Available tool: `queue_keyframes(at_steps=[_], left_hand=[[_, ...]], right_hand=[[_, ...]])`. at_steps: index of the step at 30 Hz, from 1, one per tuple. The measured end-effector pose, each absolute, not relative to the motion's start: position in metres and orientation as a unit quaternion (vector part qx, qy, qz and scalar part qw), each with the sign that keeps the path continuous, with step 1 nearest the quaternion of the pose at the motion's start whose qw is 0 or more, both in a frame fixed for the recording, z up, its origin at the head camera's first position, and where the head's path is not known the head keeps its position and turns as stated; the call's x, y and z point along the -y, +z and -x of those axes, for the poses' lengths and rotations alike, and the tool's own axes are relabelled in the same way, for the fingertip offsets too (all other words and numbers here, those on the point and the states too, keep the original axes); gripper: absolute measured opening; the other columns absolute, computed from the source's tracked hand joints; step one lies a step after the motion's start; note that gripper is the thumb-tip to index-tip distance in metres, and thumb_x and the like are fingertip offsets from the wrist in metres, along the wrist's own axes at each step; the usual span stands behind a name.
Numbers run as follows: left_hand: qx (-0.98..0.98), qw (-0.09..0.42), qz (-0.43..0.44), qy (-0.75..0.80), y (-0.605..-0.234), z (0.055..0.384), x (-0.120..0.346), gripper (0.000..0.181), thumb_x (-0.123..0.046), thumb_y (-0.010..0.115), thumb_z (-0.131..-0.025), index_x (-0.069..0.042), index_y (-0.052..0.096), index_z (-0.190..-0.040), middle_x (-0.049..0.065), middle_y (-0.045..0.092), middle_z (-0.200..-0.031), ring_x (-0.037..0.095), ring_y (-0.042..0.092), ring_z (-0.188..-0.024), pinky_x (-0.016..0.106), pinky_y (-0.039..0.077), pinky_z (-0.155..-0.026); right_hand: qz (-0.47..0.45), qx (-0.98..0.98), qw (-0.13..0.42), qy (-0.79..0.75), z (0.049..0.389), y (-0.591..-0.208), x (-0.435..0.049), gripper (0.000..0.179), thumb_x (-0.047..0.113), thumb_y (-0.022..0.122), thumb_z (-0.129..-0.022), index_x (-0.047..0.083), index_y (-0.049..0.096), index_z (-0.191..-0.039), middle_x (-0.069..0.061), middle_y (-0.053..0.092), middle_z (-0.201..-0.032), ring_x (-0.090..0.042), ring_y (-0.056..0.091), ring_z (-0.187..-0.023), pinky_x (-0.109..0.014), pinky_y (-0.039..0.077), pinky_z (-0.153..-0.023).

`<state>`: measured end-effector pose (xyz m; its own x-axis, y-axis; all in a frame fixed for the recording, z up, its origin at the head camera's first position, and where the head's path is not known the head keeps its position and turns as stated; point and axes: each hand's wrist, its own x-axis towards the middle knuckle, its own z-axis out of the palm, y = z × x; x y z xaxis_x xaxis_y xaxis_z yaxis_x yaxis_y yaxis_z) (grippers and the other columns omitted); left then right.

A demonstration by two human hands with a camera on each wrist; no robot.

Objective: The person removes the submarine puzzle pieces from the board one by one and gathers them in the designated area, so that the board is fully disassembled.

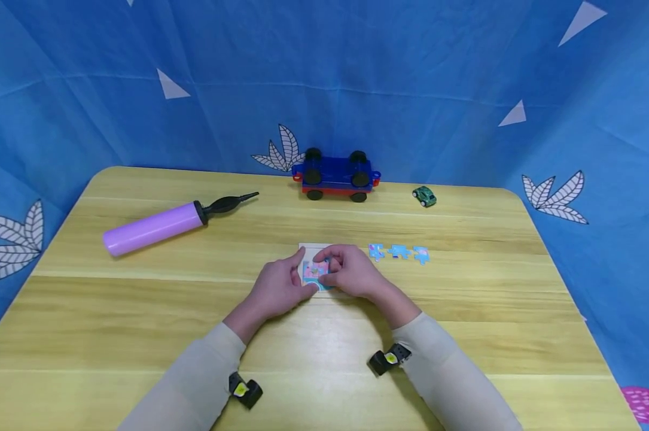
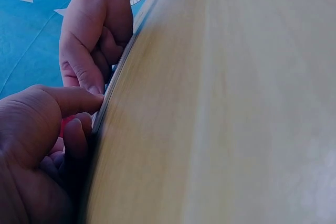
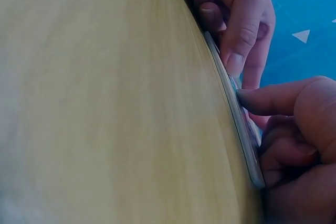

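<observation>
A small white-framed puzzle board (image 1: pixel 310 249) lies flat on the table, with pink and light-blue pieces in its frame. My left hand (image 1: pixel 278 286) holds its left side, thumb over the near edge and index finger along the far left. From the right, my right hand (image 1: pixel 353 272) reaches over the board, its thumb and index finger around a puzzle piece (image 1: pixel 324 267) that they partly hide. In the right wrist view, the board's edge (image 3: pixel 231 98) shows thin beneath both thumbs. Several loose puzzle pieces (image 1: pixel 399 251) lie in a row right of the board.
A purple hand pump (image 1: pixel 154 228) with a black nozzle lies at the left of the wooden table (image 1: pixel 141 335). At the back stand a blue and red toy wagon (image 1: pixel 336 173) with black wheels and a small green toy car (image 1: pixel 424 196). A blue curtain (image 1: pixel 389 84) hangs behind.
</observation>
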<state>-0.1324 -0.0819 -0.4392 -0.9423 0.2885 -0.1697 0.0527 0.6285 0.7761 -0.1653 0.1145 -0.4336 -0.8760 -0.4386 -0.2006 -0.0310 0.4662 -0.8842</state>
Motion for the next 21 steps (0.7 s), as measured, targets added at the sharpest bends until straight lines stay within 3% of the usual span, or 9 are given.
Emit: queue_keyframes(at_steps=[12, 21], left_hand=[[-0.887, 0.136, -0.098, 0.431, -0.4403, 0.1316, 0.0822, 0.086, -0.026, 0.081, -0.085, -0.002, 0.035, -0.154, 0.0, 0.055, -0.066, 0.016, 0.05, -0.053, 0.031, 0.041, -0.052], [-0.885, 0.141, -0.093, 0.433, -0.44, 0.1328, 0.0823, 0.088, -0.026, 0.081, -0.085, -0.002, 0.034, -0.154, 0.0, 0.055, -0.066, 0.015, 0.05, -0.054, 0.032, 0.041, -0.052]], right_hand=[[0.141, -0.819, 0.215, -0.513, 0.1664, -0.4328, -0.1136, 0.029, -0.007, 0.075, -0.081, 0.004, 0.067, -0.107, -0.001, 0.042, -0.061, -0.016, 0.04, -0.052, -0.029, 0.037, -0.055], [0.154, -0.811, 0.205, -0.525, 0.1652, -0.4351, -0.1152, 0.031, -0.009, 0.075, -0.081, 0.005, 0.062, -0.106, 0.0, 0.04, -0.06, -0.015, 0.039, -0.05, -0.03, 0.04, -0.058]])
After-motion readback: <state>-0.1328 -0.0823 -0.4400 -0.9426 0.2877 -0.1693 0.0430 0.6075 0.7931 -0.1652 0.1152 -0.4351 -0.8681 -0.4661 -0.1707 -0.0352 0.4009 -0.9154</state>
